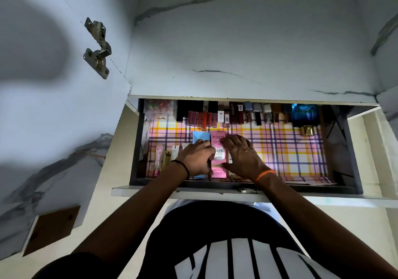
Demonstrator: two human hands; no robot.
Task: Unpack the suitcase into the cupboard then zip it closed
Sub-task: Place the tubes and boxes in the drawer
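An open cupboard drawer (353, 149) lined with plaid paper lies below me. In its middle lies a pink cream box (218, 141), with a light blue box (201, 136) touching its left side. My left hand (197, 159) lies over the blue box with fingers bent against the pink box's left edge. My right hand (242, 156) covers the pink box's right side, fingers curved over its upper corner. The suitcase is out of view.
Along the drawer's back stand lipsticks (202, 118), nail polish bottles (260, 112), a clear box of beads (159, 108) and a blue bottle (304, 114). Small tubes (167, 157) lie at front left. The cupboard door (53, 85) stands open at left with its hinge (98, 48).
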